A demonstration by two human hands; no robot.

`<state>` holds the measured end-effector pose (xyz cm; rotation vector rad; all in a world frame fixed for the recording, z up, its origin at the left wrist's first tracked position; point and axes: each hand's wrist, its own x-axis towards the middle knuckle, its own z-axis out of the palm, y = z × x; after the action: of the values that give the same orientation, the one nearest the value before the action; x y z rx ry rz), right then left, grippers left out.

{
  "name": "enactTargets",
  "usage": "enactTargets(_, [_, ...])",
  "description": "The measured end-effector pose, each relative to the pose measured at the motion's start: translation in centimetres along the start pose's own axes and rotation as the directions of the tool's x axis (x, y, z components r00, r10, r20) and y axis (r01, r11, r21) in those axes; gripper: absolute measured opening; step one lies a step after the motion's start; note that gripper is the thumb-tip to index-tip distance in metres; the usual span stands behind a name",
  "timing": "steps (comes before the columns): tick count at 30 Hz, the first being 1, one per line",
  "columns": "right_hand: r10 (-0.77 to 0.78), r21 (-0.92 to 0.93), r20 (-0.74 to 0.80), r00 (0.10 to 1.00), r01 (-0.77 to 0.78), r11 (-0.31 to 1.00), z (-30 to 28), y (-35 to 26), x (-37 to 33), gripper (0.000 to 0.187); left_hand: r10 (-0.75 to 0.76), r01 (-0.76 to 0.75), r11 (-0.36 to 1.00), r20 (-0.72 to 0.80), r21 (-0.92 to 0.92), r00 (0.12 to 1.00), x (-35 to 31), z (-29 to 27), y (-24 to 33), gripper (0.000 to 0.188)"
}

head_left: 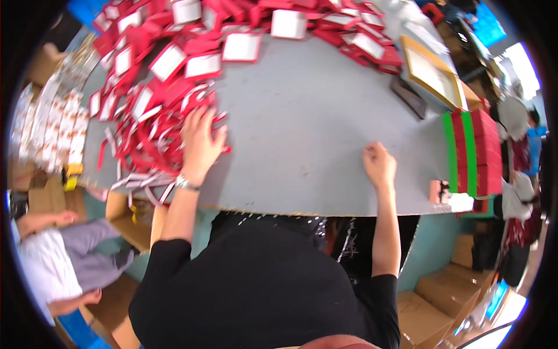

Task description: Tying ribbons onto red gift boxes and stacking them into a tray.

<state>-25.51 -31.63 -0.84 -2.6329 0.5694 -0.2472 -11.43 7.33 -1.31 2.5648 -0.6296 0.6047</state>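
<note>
My left hand (200,139) lies at the right edge of a tangled heap of red and white strips (145,139), its fingers spread and touching the strips. Whether any strip is caught under the fingers is hidden. Over the bare right part of the grey table (296,128), my right hand (379,166) is closed with its fingers curled in, and nothing sticks out of it. Many red boxes with white faces (242,46) are piled along the table's far side and behind the strips.
A stack of red boxes bound with green bands (474,152) stands at the right edge. A dark flat object (408,98) lies beside a yellow-rimmed tray (433,72). A person (58,256) is at lower left, near an open cardboard box (129,218). More cardboard boxes (442,296) are at lower right.
</note>
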Motion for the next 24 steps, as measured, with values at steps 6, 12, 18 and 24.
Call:
enactTargets(6, [-0.177,0.207,-0.022,0.984,0.177,0.962,-1.0,-2.3,8.1,0.013,-0.035,0.041,0.997,0.080,-0.069,0.996,1.0,0.1,0.9,0.046])
enactTargets(12, [-0.450,-0.030,-0.322,0.833,0.466,0.884,-2.4,-4.9,21.4,0.025,0.040,-0.036,0.998,0.079,-0.058,0.996,8.4,3.1,2.1,0.053])
enactTargets(18, [0.077,-0.099,-0.250,0.965,-0.105,0.990,-2.4,-4.3,34.2,0.066,0.063,-0.068,0.996,0.078,0.055,0.995,13.3,9.2,2.6,0.059])
enactTargets(24, [0.021,-0.127,0.075,0.997,-0.011,0.992,0.7,-3.8,34.1,0.073,0.059,-0.057,0.987,-0.004,0.150,0.998,13.9,10.8,2.8,0.031])
